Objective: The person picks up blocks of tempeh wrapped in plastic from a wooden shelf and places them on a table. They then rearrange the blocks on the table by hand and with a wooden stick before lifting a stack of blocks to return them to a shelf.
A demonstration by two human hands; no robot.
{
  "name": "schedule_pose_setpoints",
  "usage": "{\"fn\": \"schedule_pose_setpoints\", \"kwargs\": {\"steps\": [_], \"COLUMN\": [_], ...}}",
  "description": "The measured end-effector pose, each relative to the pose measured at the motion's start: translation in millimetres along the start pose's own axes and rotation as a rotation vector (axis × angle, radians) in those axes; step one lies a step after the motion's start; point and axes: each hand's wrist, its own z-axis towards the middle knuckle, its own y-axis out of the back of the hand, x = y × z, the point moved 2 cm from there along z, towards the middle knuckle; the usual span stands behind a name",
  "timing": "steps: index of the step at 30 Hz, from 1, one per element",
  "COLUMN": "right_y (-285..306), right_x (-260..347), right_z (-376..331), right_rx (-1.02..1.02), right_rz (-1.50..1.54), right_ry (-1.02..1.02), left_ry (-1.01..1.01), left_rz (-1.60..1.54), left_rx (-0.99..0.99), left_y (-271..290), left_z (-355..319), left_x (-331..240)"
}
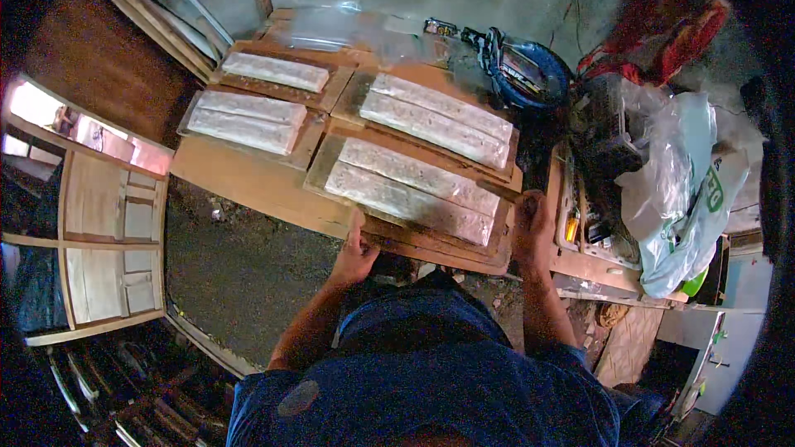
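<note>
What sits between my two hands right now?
In the head view, between the left hand and right hand lies the near edge of a wooden mould tray holding two pale cast slabs.

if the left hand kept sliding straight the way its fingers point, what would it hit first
Likely the nearer pale cast strip in the wooden mould tray that the left hand grips; depth is unclear.

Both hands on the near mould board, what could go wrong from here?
1. The near board overhangs the bench edge where the left hand and right hand grip it; it could tip or slip off.
2. Its two pale slabs lie loose-looking on top and might slide if it tilts.
3. The neighbouring board sits tight beside it, so a shove could knock it.
</note>
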Motion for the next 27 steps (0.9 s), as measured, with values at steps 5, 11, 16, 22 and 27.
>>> {"fn": "schedule_pose_setpoints", "kwargs": {"steps": [5,11,16,22,27], "right_y": [15.2,28.6,38.0,59.2,48.6], "right_x": [-2.1,-22.2,-31.0,-31.2,-30.5], "right_z": [-6.6,-14.4,-11.3,-25.2,-19.7], "right_rx": [-0.083,-0.112,-0.135,-0.096,-0.169], "right_rz": [-0.139,-0.228,-0.238,-0.279,-0.307], "right_ry": [0.064,0.028,0.088,0.036,0.062], "left_ry": [-0.022,-0.048,-0.003,-0.044,0.001], "left_rz": [0.032,0.019,-0.018,0.006,-0.051], "left_rx": [-0.005,-0.023,0.002,-0.029,-0.018], "left_y": [1.6,1.9,-0.6,-1.0,-2.9], "left_z": [-4.1,-2.0,-0.7,-1.7,-2.9], "left_x": [-3.0,-19.6,-2.7,-9.4,1.8]}}
